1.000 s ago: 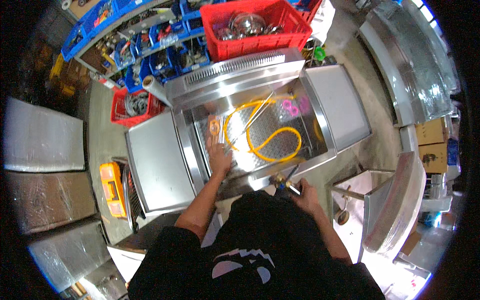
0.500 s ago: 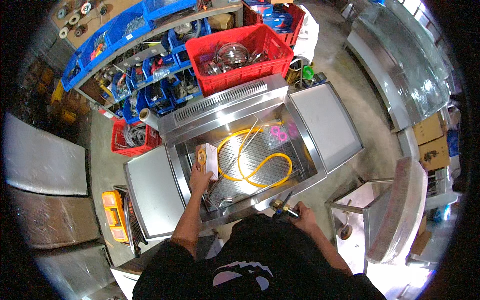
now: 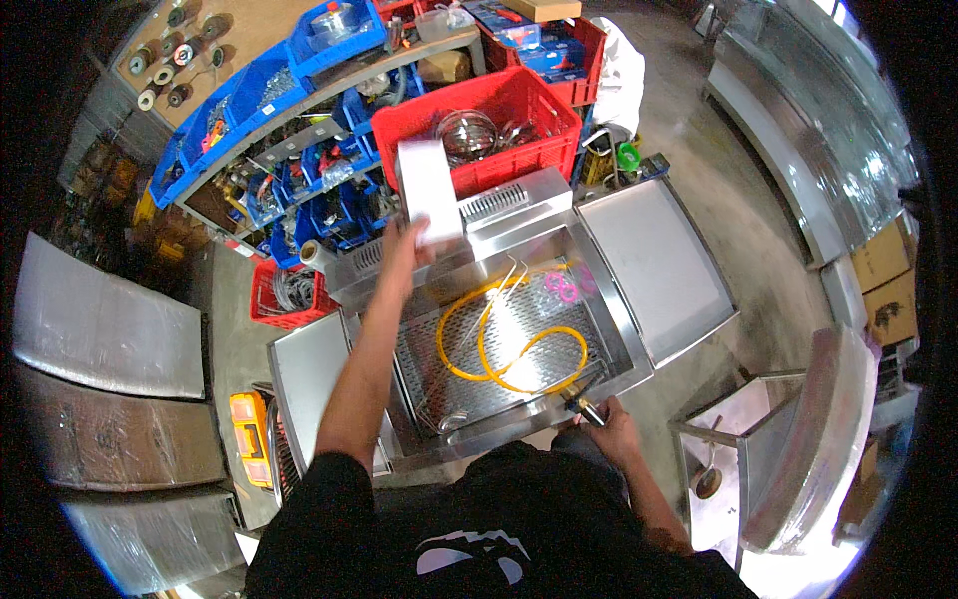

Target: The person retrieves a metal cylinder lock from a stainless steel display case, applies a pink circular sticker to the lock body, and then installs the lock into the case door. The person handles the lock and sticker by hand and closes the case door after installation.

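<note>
Torso: a black shirt (image 3: 479, 539) with a pale print fills the lower edge of the view, both bare forearms coming out of it.
Right hand: the right hand (image 3: 611, 431) sits low at the near rim of the steel unit, curled around a small brass-coloured fitting (image 3: 587, 407) that sticks out of the front wall; the fingers look closed on it, though the grip is small in the picture.
Left hand: the left hand (image 3: 409, 252) is stretched out over the far edge of the basin, fingers clamped on the lower end of a white rectangular box (image 3: 429, 190) (blurred, so its surface cannot be made out).
White box: held upright in the air above the back rim, in front of the red crate, touching nothing but the hand.
Steel unit: a stainless basin (image 3: 629, 344) with a perforated floor, flanked by two flat steel wings, one on each side.
In the basin: a yellow hose (image 3: 519, 354) lies coiled in loops on the perforated floor; two small pink rings (image 3: 559, 288) rest near the far right corner.
Left of the unit: a yellow tool case (image 3: 247, 424) on the floor, and a small red basket (image 3: 284, 295) of dark parts beyond it.
Beyond the unit: a large red crate (image 3: 499, 110) holding shiny metal pieces.
Farthest: blue bins (image 3: 269, 90) on racking, filled with small hardware.
</note>
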### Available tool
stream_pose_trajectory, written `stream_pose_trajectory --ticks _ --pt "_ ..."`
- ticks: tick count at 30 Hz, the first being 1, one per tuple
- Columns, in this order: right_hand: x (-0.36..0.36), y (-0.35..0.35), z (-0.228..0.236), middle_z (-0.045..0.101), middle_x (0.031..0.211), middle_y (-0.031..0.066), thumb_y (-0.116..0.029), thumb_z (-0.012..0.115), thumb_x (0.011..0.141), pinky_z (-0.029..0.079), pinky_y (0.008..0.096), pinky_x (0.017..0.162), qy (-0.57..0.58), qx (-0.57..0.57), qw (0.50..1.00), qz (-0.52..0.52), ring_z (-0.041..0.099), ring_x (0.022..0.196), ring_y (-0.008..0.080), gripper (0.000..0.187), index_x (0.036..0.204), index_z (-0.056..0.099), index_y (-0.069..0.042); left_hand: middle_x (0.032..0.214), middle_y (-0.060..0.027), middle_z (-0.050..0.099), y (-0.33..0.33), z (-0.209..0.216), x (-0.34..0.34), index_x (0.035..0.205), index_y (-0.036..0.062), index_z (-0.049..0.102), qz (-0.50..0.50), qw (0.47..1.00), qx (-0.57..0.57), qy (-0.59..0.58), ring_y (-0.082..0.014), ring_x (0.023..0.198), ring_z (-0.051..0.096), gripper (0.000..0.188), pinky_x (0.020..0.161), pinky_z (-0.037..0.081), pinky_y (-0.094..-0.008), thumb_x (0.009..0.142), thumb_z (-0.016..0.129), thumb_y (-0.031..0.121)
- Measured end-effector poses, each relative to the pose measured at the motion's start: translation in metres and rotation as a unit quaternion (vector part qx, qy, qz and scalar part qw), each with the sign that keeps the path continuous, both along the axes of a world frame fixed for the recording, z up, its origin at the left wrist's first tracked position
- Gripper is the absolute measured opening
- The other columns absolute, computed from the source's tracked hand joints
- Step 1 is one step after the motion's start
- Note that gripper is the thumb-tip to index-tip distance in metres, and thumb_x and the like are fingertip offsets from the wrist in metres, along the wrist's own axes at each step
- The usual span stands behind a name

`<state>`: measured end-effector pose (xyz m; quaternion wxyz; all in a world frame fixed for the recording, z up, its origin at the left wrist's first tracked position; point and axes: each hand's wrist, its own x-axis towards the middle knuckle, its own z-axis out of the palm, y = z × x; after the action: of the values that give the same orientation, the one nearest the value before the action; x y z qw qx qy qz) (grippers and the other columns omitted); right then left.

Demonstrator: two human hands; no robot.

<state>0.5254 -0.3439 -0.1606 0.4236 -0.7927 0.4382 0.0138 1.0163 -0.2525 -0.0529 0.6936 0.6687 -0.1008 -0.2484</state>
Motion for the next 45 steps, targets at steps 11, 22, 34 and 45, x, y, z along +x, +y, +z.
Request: stream_pose_trajectory --ticks 11,22,34,45 --pt "-0.038 -0.017 -0.027 0.066 0.082 0.0182 -0.019 0.087 0.068 0.052 0.0437 0.070 0.051 0.008 0.997 -0.050 0.067 0.077 0.0364 0.047 0.096 0.053 -0.004 0.086 -0.0027 0.064 -0.107 -0.075 -0.036 0.096 0.0051 0.062 -0.146 0.931 0.083 -0.324 -0.0169 0.082 0.060 0.025 0.078 0.051 -0.0346 0.099 0.064 0.029" --pt "-0.090 -0.057 -0.009 0.055 0.073 0.0084 -0.012 0.086 0.072 0.046 0.0382 0.062 0.008 -0.010 0.978 -0.208 0.054 0.066 0.0198 0.043 0.089 0.048 -0.004 0.120 -0.0160 0.060 0.055 -0.316 -0.173 0.114 0.0086 0.067 -0.453 0.637 0.512 -0.355 -0.0416 0.094 0.070 0.027 0.079 0.058 -0.0537 0.089 0.063 0.018" --pt "-0.066 -0.051 -0.013 0.053 0.070 0.0033 -0.010 0.083 0.079 0.044 0.0301 0.047 -0.111 0.129 0.936 -0.309 0.052 0.055 0.0109 0.041 0.089 0.044 -0.008 0.108 -0.0213 0.069 0.030 -0.221 -0.166 0.118 0.0043 0.054 -0.493 0.672 0.435 -0.340 -0.0434 0.098 0.068 0.042 0.084 0.054 -0.0548 0.086 0.069 0.025" --pt "-0.049 -0.033 -0.060 0.055 0.069 0.0045 -0.010 0.083 0.077 0.043 0.0294 0.045 -0.108 0.057 0.963 -0.242 0.053 0.051 0.0121 0.041 0.089 0.044 -0.007 0.109 -0.0114 0.069 -0.001 0.031 -0.094 0.127 0.0046 0.062 -0.293 0.859 0.270 -0.321 -0.0216 0.095 0.066 0.036 0.083 0.052 -0.0356 0.092 0.068 0.010"
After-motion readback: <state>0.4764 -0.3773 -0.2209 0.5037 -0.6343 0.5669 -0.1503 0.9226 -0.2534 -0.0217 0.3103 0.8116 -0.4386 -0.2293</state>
